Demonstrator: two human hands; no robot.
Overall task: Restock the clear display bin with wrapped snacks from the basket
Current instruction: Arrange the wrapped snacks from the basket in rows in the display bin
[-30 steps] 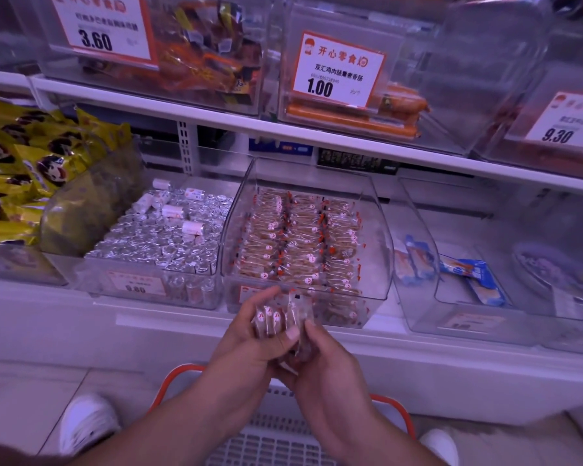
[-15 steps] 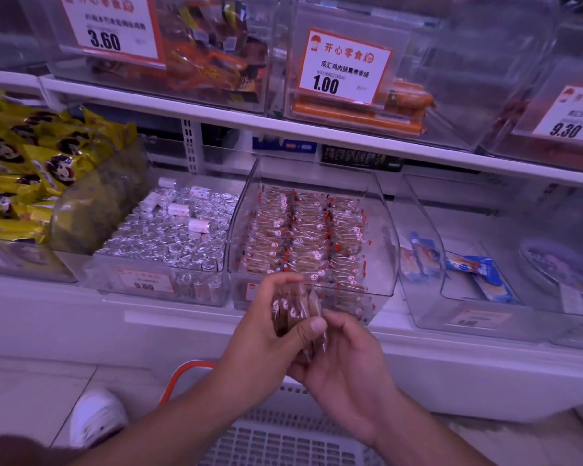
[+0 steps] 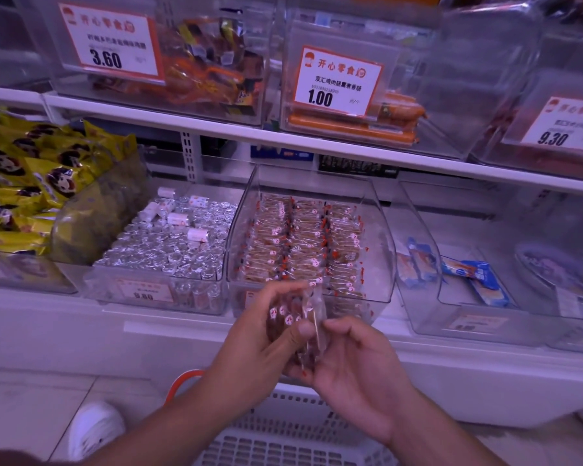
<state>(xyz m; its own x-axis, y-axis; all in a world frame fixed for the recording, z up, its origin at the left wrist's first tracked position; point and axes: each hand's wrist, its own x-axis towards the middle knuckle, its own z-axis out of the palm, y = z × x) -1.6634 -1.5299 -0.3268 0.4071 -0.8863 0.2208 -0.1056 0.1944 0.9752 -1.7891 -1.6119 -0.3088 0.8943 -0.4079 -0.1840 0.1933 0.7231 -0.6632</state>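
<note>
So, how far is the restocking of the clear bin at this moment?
Done: the clear display bin already holds three neat rows of wrapped snacks, filled almost to the front. In hand: the left hand grips a small stack of wrapped snacks, and the right hand holds it from the other side. Left: setting this stack in the bin. How much stays in the basket cannot be seen.

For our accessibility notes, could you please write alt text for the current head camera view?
Two hands hold a small stack of clear-wrapped snacks in front of a clear display bin already lined with rows of the same snacks; the left hand grips the stack while the right hand steadies its edge. A white basket with an orange handle sits below.
</note>
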